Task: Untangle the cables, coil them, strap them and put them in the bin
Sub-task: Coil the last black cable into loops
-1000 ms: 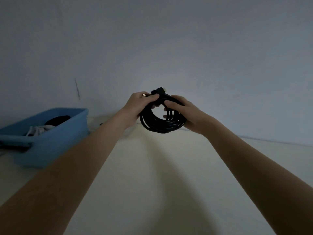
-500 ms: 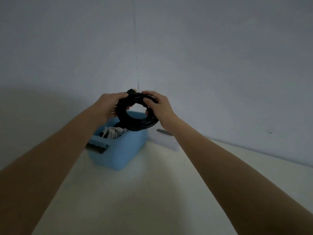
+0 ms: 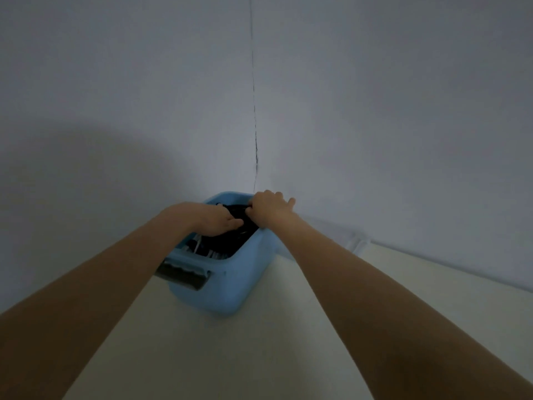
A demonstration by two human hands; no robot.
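The blue plastic bin (image 3: 230,287) stands on the pale table against the wall. Both of my hands reach into its open top. The black coiled cable (image 3: 237,212) sits low inside the bin between them, mostly hidden. My left hand (image 3: 213,219) holds the coil's left side, thumb in front. On the right side, my right hand (image 3: 271,210) grips it with curled fingers, knuckles over the bin's far rim. White cables (image 3: 199,247) lie in the bin's near end under my left wrist.
A grey latch handle (image 3: 184,275) juts from the bin's near end. A flat white object (image 3: 343,236) lies along the wall to the right of the bin. The wall rises directly behind the bin, with a thin vertical crack (image 3: 255,140) above it.
Both hands have carried the black coil from the air above the table leftward and down into the blue bin. The view has turned toward the bin.
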